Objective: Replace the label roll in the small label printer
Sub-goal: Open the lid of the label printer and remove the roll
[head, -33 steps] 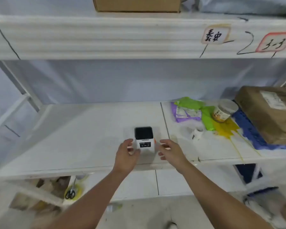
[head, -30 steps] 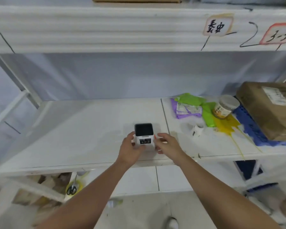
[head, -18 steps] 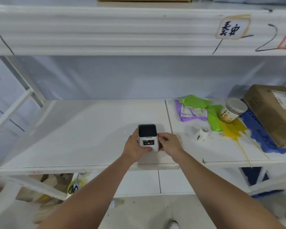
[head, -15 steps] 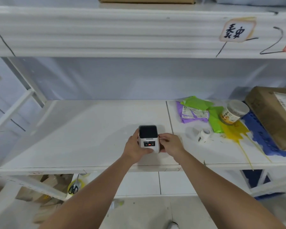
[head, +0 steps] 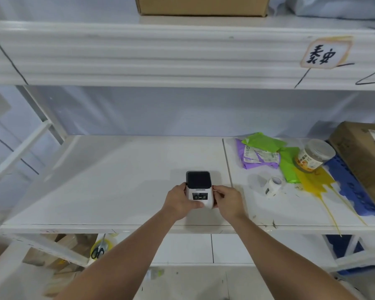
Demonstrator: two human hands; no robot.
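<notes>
A small white label printer (head: 199, 187) with a dark lid stands on the white shelf (head: 108, 180), near its front edge. Its lid is closed. My left hand (head: 179, 203) wraps the printer's left side, with the thumb across the lower front. My right hand (head: 227, 201) grips its right side, fingertips on the edge. A white label roll (head: 272, 187) lies on the shelf to the right, apart from both hands.
Green and purple packets (head: 262, 151), a lidded jar (head: 314, 155) on a yellow spill and a brown parcel (head: 364, 156) crowd the right end. An upper shelf beam (head: 160, 55) runs overhead with a cardboard box (head: 201, 5) on it. Scissors (head: 97, 252) lie below.
Both hands came in from beside the printer and closed on its two sides. The red light on its front panel, seen half a second ago, no longer shows.
</notes>
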